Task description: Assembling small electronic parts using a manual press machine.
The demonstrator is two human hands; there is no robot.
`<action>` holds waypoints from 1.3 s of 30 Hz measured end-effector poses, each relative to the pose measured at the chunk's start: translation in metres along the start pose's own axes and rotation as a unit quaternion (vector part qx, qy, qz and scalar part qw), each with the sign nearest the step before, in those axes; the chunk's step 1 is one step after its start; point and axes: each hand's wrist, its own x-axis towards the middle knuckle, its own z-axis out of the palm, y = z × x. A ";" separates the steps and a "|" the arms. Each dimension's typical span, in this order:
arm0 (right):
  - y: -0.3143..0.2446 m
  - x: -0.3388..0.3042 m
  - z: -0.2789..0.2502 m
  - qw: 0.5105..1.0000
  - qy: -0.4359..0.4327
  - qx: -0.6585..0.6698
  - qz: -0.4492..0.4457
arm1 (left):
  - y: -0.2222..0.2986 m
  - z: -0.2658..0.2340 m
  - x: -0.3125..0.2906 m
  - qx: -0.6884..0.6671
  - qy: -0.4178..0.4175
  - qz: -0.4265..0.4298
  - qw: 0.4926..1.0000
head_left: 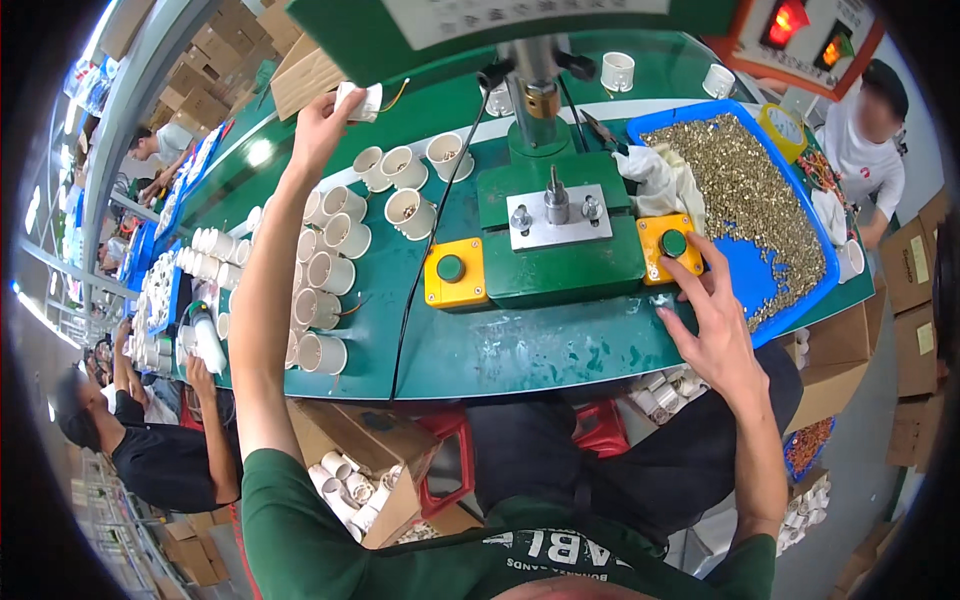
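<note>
My left hand (322, 132) is raised at the far left part of the bench, its fingers closed on a white cup-shaped plastic part (368, 103) with a thin orange wire sticking out. My right hand (722, 335) is beside a yellow button box (667, 262) with a green button; its fingers are spread, with the fingertips at or close to the box's front, and it grasps nothing. Between the hands stands a green bench press (560, 265), with a metal fixture (556, 212) and upright pin that carries no part. A second yellow button box (455, 273) is at its left.
Rows of white cup-shaped parts (330, 272) cover the bench's left. At right, a blue tray (780, 320) holds many small brassy metal pieces, beside a white cloth (660, 180). A black cable (420, 270) crosses the bench. Cartons (365, 445) stand below; other people work at both sides.
</note>
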 end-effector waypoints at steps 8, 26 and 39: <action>0.005 -0.001 -0.006 0.999 -0.036 0.015 -0.018 | 0.100 0.076 -0.120 -0.270 -0.184 0.001 0.945; 0.013 -0.018 -0.002 0.997 0.009 0.062 -0.038 | 0.122 0.107 -0.125 -0.377 -0.213 -0.006 0.902; 0.014 -0.019 0.002 0.998 0.024 0.034 -0.043 | 0.133 0.106 -0.125 -0.286 -0.212 0.050 0.933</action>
